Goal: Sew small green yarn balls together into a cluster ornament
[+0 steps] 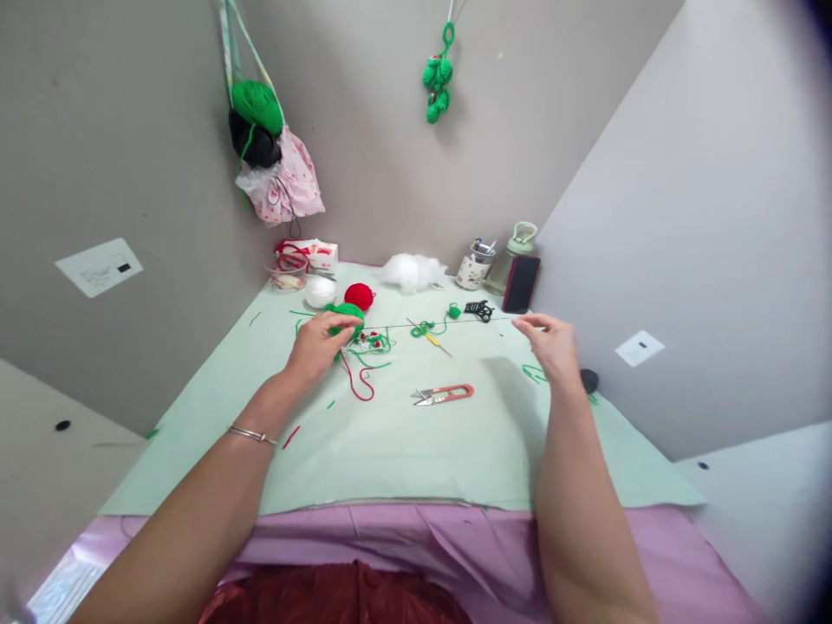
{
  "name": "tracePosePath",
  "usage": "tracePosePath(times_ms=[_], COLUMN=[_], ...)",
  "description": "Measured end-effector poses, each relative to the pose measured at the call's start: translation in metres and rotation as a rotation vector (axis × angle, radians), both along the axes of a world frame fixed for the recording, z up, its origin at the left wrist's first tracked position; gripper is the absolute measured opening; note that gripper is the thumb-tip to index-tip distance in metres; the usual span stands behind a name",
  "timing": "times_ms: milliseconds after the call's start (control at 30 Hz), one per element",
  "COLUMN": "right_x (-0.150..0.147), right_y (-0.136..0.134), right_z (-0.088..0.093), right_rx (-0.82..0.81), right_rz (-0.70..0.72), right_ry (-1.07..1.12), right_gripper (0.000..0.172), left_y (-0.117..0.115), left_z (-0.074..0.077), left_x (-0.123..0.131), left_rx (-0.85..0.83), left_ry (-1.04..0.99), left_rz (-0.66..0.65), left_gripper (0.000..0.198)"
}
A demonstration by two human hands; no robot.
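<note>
A thin dark thread (396,326) is stretched level above the table between my two hands. My left hand (318,344) pinches one end, in front of a green yarn ball (347,319). At the other end, my right hand (549,345) pinches the thread between thumb and fingertips. Orange-handled thread snips (445,395) lie between my forearms. Behind the thread are a crochet hook with a yellow grip (432,339) and a small piece of green crochet (422,329). Small green, red and white crochet pieces (375,341) lie beside my left hand, with a red yarn strand (360,387).
White stuffing (413,272), a red yarn ball (360,296) and a white yarn ball (321,292) sit farther back. A pen cup (476,267), a bottle (503,264) and a phone (521,284) stand back right. A black bundle (479,310) lies nearby. Walls close in both sides.
</note>
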State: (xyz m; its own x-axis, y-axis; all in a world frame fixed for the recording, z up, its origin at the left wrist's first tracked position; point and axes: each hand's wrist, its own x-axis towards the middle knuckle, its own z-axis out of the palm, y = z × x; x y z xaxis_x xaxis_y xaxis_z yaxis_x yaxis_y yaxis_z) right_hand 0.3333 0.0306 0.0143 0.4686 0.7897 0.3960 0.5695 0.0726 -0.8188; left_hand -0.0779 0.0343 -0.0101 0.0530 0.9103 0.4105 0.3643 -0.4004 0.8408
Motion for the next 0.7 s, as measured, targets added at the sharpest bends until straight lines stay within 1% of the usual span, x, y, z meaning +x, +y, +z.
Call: tracePosePath(times_ms=[100, 200, 267, 333, 433, 533, 600, 700], right_x=[-0.004, -0.014, -0.021, -0.028, -0.034, -0.035, -0.033, -0.029], right_y=[0.0, -0.001, -0.002, -0.005, -0.009, -0.013, -0.015, -0.016], right_z=[0.005, 0.011, 0.016, 0.02, 0.025, 0.026, 0.027, 0.028], right_rx=[0.111, 0.194, 0.223, 0.239, 0.203, 0.143, 0.148, 0.199], right_rz=[0.104, 0.217, 0.286, 0.367, 0.513, 0.612, 0.618, 0.574], right_ry=[0.386, 0.799, 1.007, 1.139, 1.214, 1.165, 1.087, 0.983], right_gripper=[0.027, 0.026, 0.025, 0.021, 0.017, 0.021, 0.026, 0.032], left_y=[0.0, -0.002, -0.003, -0.003, -0.004, -0.005, -0.007, -0.011], left_z=[-0.002, -0.002, -0.002, -0.004, -0.007, -0.007, -0.004, 0.002], left_x=[0.0, 0.003, 0.005, 0.006, 0.007, 0.008, 0.009, 0.011], left_rx=[-0.019, -0.041, -0.07, -0.097, -0.087, -0.059, -0.066, -0.09], left_ry=[0.045, 0.065, 0.084, 0.107, 0.158, 0.253, 0.304, 0.333], left_rz=[-0.002, -0.003, -0.015, -0.034, -0.036, -0.018, -0.019, -0.014], left_gripper=[0.026, 0.025, 0.025, 0.025, 0.025, 0.023, 0.021, 0.019])
